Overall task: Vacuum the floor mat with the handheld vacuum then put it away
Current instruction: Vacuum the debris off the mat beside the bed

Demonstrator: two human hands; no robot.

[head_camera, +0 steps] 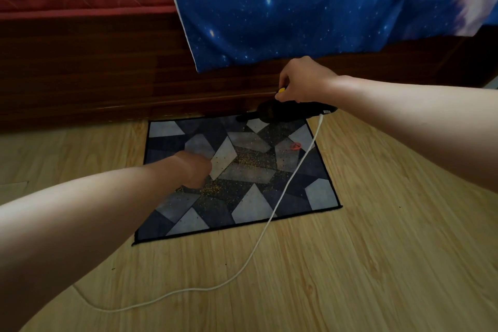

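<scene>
Cord (283, 191) across mat (167, 129), bed (80, 75) behind, right hand (304, 81) gripping vacuum (285, 113), left hand (192, 167) unclear

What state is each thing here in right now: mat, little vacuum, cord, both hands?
floor mat: flat on the wooden floor, strewn with yellow crumbs
handheld vacuum: held, nozzle at the mat's far edge
white cord: slack, trailing across mat and floor
right hand: grips the handheld vacuum
left hand: over the mat, blurred, fingers hidden
starry sheet: hanging over the bed's side
</scene>
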